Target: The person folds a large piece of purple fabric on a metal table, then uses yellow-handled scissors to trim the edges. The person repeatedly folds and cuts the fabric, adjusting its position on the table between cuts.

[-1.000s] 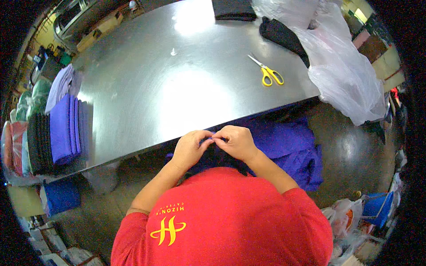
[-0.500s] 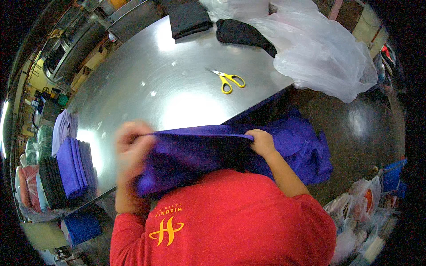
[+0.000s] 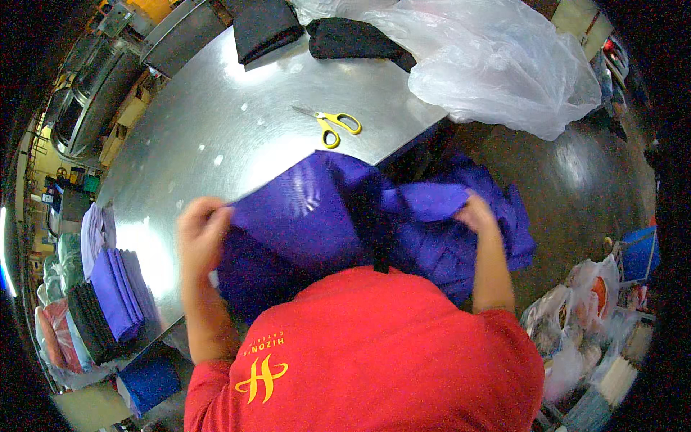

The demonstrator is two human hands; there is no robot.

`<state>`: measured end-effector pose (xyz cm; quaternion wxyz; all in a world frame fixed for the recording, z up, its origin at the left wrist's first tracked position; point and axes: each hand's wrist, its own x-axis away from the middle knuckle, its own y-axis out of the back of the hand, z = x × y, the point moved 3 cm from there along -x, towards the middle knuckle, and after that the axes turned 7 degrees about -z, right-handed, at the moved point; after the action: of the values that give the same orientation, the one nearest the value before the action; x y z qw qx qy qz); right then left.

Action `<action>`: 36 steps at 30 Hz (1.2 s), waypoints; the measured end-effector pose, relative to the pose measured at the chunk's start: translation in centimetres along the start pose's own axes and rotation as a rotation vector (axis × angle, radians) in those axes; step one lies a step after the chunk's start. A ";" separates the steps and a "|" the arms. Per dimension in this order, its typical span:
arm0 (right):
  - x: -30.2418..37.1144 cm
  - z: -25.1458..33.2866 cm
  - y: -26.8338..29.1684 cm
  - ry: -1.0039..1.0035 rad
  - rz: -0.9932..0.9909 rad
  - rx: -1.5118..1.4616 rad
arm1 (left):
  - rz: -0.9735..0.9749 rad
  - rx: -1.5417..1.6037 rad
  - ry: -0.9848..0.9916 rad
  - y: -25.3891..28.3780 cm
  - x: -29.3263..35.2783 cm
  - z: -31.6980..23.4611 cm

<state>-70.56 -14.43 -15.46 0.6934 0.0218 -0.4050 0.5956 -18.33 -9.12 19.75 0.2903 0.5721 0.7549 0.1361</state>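
Note:
A large purple cloth (image 3: 295, 216) stretches in front of me, its upper part lying over the edge of the metal table. My left hand (image 3: 205, 227) pinches its left edge, somewhat blurred. Near the cloth's right part, my right hand (image 3: 475, 212) is closed on another edge of it. More of the same purple fabric (image 3: 497, 216) bunches beyond and below my right hand, off the table's side. Yellow-handled scissors (image 3: 332, 126) lie on the table just past the cloth, blades pointing left.
The shiny metal table (image 3: 173, 137) carries folded black cloths (image 3: 356, 42) at its far side, beside a big translucent plastic bag (image 3: 497, 65). Stacked folded purple cloths (image 3: 116, 297) and black cloths (image 3: 90, 324) stand at the left. Filled plastic bags (image 3: 576, 317) sit at the lower right.
My hands have drawn farther apart, the right one moving rightward. The cloth between them has opened out, and part now spreads onto the table toward the scissors. The whole view has shifted slightly.

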 end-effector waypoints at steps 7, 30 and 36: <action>21.0 33.8 4.7 1.030 -0.390 -0.449 | 0.510 0.014 -0.602 -14.5 -1.7 -6.6; 23.2 11.0 -36.4 1.187 -0.445 0.404 | 0.473 0.435 -0.803 -7.3 -6.1 0.5; 24.1 6.9 -44.8 1.354 0.094 0.980 | 0.604 0.411 -0.805 -5.8 -5.2 -0.7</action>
<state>-37.36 -11.46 23.65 0.6732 -0.0585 0.4033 0.6170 -22.39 -15.72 18.71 0.3866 0.8154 0.3972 -0.1666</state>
